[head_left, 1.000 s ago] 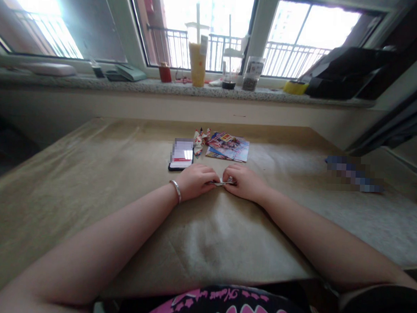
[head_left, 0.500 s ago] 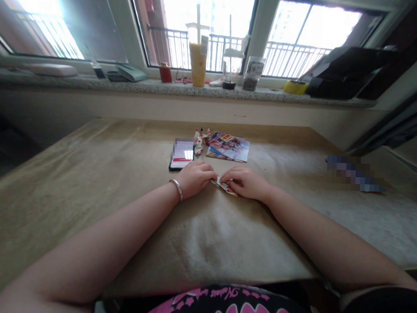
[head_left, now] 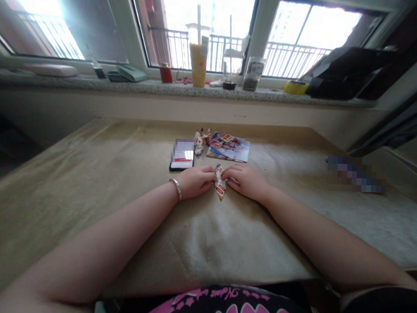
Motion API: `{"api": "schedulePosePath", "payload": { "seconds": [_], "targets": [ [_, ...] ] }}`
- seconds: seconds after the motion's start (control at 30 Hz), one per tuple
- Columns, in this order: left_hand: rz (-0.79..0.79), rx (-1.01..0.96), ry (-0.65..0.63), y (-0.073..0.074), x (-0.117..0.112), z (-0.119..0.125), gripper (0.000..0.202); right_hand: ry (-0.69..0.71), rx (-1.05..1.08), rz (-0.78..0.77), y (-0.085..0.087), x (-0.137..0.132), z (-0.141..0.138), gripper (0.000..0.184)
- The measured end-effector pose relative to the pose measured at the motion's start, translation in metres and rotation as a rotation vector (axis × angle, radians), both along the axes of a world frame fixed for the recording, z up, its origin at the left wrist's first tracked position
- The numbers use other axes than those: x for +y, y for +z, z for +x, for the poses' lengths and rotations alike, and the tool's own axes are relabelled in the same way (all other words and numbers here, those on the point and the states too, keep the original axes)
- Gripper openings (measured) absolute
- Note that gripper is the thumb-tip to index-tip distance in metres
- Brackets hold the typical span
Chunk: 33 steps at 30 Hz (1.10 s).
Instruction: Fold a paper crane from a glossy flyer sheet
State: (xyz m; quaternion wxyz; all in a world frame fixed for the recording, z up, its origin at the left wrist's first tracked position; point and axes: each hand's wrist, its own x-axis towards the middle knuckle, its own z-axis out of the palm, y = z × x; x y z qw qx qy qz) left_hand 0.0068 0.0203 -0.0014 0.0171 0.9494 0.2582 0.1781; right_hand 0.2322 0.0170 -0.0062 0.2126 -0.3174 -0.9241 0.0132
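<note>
A small piece of folded printed paper [head_left: 220, 186], narrow and pointed at both ends, lies between my hands on the covered table. My left hand [head_left: 198, 181], with a silver bangle at its wrist, pinches the paper's left edge. From the other side my right hand [head_left: 246, 179] grips its right edge with thumb and fingers. Just beyond the left hand lies a phone [head_left: 183, 156] with its screen lit. Folded paper figures [head_left: 200, 140] stand beside the phone, and a stack of colourful printed sheets [head_left: 231, 147] lies to their right.
A beige cloth covers the table [head_left: 132, 172]. At the far right lies a blurred bluish item [head_left: 354, 174]. Along the windowsill [head_left: 176, 89] stand a tall yellow drink cup [head_left: 198, 65], a red jar [head_left: 166, 73], a clear container [head_left: 253, 75] and a black object [head_left: 348, 74].
The folded paper has turned from lying slantwise to pointing towards and away from me. More of it shows between my fingers. Both hands have shifted only slightly.
</note>
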Motion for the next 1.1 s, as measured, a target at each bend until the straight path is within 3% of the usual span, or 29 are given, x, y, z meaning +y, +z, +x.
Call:
{"api": "schedulePosePath", "payload": {
  "seconds": [0.47,0.9,1.1],
  "targets": [
    [0.018,0.0,0.038,0.0,0.002,-0.001,0.019,0.038,-0.25,0.215,0.008,-0.004,-0.003,0.019],
    [0.035,0.046,0.107,0.002,0.0,0.002,0.017,0.03,0.168,-0.035,-0.002,0.005,-0.005,0.014],
    [0.163,0.095,0.088,0.003,-0.001,0.003,0.02,0.01,0.267,-0.148,-0.007,0.005,-0.005,0.016]
  ]
}}
